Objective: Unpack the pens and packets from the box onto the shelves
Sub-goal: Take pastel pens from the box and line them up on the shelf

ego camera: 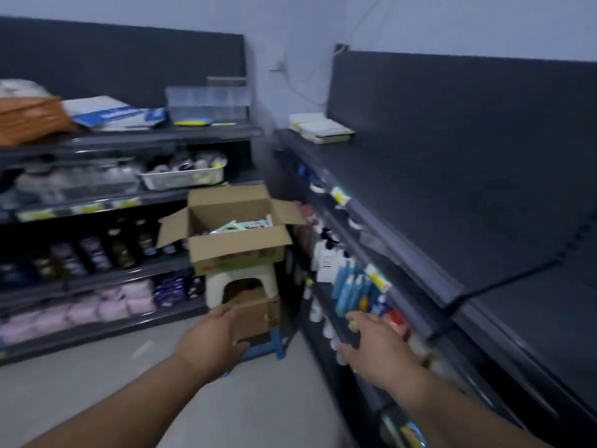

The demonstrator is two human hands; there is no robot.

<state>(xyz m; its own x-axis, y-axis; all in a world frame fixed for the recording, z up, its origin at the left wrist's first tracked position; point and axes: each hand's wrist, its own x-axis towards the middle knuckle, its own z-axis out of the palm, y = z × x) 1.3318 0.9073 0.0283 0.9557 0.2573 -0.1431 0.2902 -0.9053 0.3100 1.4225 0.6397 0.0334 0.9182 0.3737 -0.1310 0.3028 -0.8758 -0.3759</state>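
Box (pixel 239 252) on stool (pixel 240 279), well beyond fingers (pixel 224 314)

1. Open cardboard box (pixel 239 227) sits mid-frame, flaps out, on a white stool (pixel 240 279). The packets (pixel 239 225) inside are too blurry to read.
2. Lower down there's a second brown box (pixel 255 313) on a blue stool (pixel 274 345).
3. Left grip (pixel 216 334) and right grip (pixel 374 344) reach in from the bottom, fingers loose, holding nothing.
4. Right side: dark top shelf (pixel 420 189) with a notebook stack (pixel 319 127) at the far end, blue bottles (pixel 352 292) below.
5. Lower left: pink packs (pixel 97 305).
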